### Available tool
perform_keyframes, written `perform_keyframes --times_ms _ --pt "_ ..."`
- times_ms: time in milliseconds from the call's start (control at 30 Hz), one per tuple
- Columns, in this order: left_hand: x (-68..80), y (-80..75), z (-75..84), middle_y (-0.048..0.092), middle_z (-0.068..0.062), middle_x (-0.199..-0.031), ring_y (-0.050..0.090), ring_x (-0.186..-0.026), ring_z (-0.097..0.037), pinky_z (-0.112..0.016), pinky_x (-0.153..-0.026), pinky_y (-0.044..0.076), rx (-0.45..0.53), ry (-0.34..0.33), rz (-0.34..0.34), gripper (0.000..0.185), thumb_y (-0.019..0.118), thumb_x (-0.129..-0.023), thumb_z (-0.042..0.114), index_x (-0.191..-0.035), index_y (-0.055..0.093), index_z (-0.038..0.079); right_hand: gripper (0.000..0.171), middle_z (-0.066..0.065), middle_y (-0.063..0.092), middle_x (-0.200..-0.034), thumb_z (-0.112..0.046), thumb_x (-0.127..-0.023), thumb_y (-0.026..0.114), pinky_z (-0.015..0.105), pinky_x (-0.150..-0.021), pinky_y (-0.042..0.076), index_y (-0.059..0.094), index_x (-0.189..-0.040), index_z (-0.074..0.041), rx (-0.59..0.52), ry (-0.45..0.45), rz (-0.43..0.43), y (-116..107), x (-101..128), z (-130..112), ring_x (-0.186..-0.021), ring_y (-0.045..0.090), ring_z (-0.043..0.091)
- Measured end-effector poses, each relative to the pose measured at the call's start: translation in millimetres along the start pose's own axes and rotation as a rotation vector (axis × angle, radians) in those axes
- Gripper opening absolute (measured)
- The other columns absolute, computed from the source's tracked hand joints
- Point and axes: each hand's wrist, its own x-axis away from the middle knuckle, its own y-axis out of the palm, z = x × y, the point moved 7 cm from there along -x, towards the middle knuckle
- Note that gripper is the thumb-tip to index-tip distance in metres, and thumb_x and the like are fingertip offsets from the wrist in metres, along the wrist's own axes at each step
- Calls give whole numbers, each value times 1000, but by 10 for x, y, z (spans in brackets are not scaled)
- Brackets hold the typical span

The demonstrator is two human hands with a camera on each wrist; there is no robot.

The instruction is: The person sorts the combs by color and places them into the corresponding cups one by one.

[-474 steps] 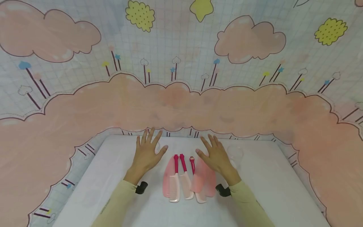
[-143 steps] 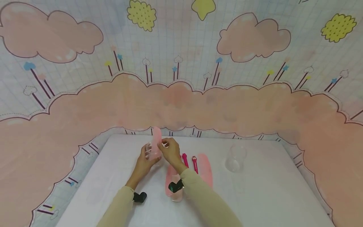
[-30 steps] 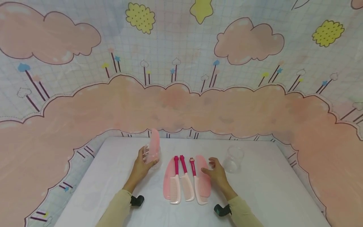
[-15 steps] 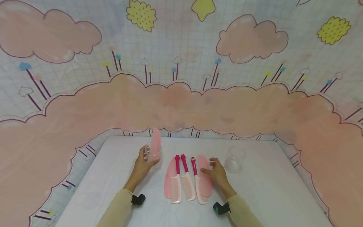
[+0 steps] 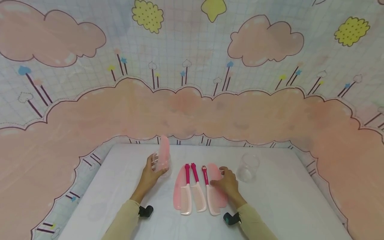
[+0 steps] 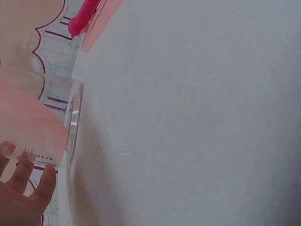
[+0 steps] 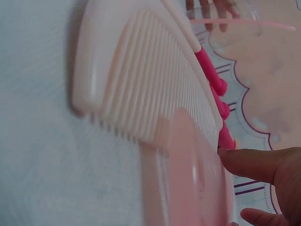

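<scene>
Fingers of left hand (image 5: 149, 175) wrap the clear cup (image 5: 162, 165) to steady it; right hand (image 5: 227, 184) pinches pink comb cover (image 5: 219, 186) for lifting.

Both forearms, in pale yellow sleeves, extend forward. Left hand (image 5: 149, 175): upright on its edge, fingers curled in a grip, thumb toward the centre. Right hand (image 5: 225, 184): palm down, fingers bent, thumb extended toward the left.
</scene>
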Motion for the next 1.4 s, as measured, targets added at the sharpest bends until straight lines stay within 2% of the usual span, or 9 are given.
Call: perform_keyframes --times_ms 367,600,733,833,1000,1133,1400 --pt "17 4 16 37 -16 -153 38 -139 -39 -56 -114 36 -13 -15 5 91 77 -85 32 -152 19 17 68 18 67 -114 -27 -72 83 48 -82 56 54 -130 -6 94 -50 10 -23 30 -22 -95 63 30" --pt "12 7 36 36 -16 -154 37 -140 -39 -56 -114 36 -10 -23 5 91 77 -85 32 -153 18 18 68 20 66 -118 -28 -74 83 48 -84 57 54 -131 -5 87 -29 -8 -31 12 -12 -98 64 31" --pt "20 7 32 35 -16 -154 37 -141 -39 -55 -114 36 -13 -23 1 92 76 -85 33 -153 17 17 66 20 65 -124 -27 -76 81 51 -88 57 55 -131 -5 52 -42 -14 -18 8 10 -104 65 34" --pt "25 7 27 35 -16 -154 37 -140 -39 -55 -114 36 -12 -26 -1 92 76 -85 34 -153 16 18 59 21 66 -121 -25 -80 79 50 -87 57 56 -129 -3 2 -63 -5 -27 1 28 -102 66 34" --pt "26 4 26 35 -17 -154 37 -140 -40 -57 -113 37 -12 -29 -3 93 76 -85 35 -153 16 18 41 18 69 -104 -22 -89 71 40 -76 58 61 -122 -1 -82 -78 -1 -58 -28 63 -85 65 25" --pt "22 -6 24 35 -17 -154 36 -141 -40 -56 -114 36 -13 -22 3 92 76 -85 33 -153 16 17 32 15 69 -93 -19 -91 67 31 -69 55 65 -115 3 -161 -64 -24 -86 -49 73 -77 60 20" --pt "-3 1 1 35 -16 -155 35 -142 -40 -56 -115 35 -10 -27 0 93 77 -84 35 -153 17 17 30 14 70 -92 -18 -93 64 26 -66 51 68 -111 5 -215 -32 -50 -140 -74 93 -78 60 18"
